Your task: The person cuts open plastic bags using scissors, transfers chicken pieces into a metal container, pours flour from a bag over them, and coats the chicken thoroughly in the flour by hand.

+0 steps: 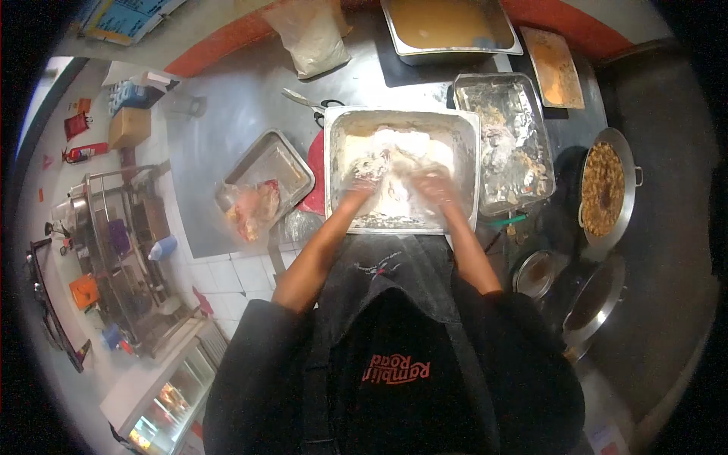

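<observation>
Both hands are inside a deep metal pan (332, 163) that holds white flour (402, 199). My left hand (367, 176) is on the left side of the pan, its fingers in or against a flour-coated lump. On the right side, my right hand (434, 186) is smeared by motion over the flour. The hands are apart, and thin clear gloves seem to cover them. Flour and blur hide the fingertips, so what either hand grips cannot be made out.
Left of the pan, a bag of raw meat (254, 208) rests on a metal tray (282, 155); scissors (311, 102) lie behind. A foil-lined tray (508, 144) stands at the right, with a pan of browned food (604, 189) beyond. At the back are a flour bag (315, 42) and a liquid-filled container (453, 26).
</observation>
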`<state>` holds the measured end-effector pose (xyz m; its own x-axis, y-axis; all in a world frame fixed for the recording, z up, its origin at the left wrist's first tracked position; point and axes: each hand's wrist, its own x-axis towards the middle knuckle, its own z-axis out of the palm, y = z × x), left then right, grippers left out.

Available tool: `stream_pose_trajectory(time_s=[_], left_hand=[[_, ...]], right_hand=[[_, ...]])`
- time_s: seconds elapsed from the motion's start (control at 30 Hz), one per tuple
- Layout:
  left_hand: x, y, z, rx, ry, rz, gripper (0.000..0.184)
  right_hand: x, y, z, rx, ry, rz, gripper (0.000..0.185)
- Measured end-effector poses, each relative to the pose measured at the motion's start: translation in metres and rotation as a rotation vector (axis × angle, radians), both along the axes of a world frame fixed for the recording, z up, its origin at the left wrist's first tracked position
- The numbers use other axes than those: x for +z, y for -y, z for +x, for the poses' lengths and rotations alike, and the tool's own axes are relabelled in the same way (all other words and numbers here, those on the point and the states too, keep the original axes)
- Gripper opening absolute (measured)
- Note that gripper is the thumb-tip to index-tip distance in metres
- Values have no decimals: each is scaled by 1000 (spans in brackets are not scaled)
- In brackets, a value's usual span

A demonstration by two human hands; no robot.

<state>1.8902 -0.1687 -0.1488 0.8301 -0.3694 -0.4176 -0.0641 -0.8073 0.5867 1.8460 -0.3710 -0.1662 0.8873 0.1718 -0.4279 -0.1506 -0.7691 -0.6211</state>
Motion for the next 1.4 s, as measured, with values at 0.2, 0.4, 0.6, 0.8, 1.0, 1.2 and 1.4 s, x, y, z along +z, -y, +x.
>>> stream_pose_trajectory(time_s=[0.2, 0.4, 0.6, 0.8, 1.0, 1.2, 1.4], left_hand=[[20, -20, -15, 459, -430, -668, 58], [-38, -21, -2, 97, -249, -190, 59], [20, 13, -8, 339, -336, -437, 64], [-2, -37, -21, 392, -540, -599, 64], [5, -5, -23, 140, -398, -391, 65], [-9, -11, -26, 492, -540, -858, 57], [-15, -6, -25, 37, -60, -196, 52]], right_hand=[[45, 5, 36, 381, -86, -76, 36], [15, 8, 4, -281, -124, 157, 52], [31, -15, 14, -34, -188, 164, 62], [86, 16, 5, -260, -587, 194, 55], [84, -15, -9, -53, -342, 122, 64], [129, -2, -3, -528, -564, 167, 54], [48, -19, -20, -143, -73, 73, 48]])
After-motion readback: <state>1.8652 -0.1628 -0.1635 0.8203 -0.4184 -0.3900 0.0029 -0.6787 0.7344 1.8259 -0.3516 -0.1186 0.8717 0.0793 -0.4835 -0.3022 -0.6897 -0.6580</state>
